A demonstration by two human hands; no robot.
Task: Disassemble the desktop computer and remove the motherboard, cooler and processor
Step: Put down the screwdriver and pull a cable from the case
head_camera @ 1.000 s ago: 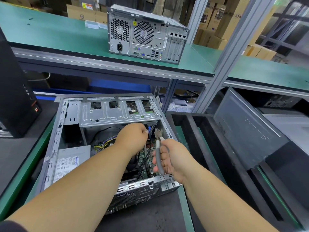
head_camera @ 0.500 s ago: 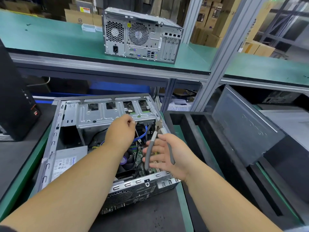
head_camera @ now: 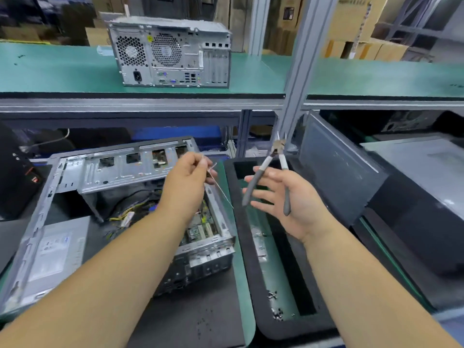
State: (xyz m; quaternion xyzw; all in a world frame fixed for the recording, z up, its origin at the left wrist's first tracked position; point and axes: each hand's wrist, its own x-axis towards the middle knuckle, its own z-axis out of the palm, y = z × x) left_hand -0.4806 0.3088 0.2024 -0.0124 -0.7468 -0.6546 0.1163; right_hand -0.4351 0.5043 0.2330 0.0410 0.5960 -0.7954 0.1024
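The open desktop case [head_camera: 75,172] lies on its side at the left. Its motherboard [head_camera: 203,227] shows at the right end and the grey power supply [head_camera: 55,252] at the near left. My left hand [head_camera: 185,182] is raised over the case's right edge and pinches a thin white cable tie [head_camera: 221,190] that hangs down to the right. My right hand [head_camera: 293,204] is lifted over the black tray and holds grey-handled cutters [head_camera: 261,174], handles spread and jaws pointing up. The cooler and processor are hidden behind my left arm.
A black foam tray [head_camera: 258,310] with loose screws [head_camera: 273,297] sits right of the case. A dark side panel [head_camera: 334,167] leans behind it. Another grey tower [head_camera: 173,54] stands on the green upper shelf, and a black tower [head_camera: 15,177] stands at far left.
Both hands have come up and out of the case and moved right. The left hand now lifts a cable tie clear of the case, and the cutters' handles have spread.
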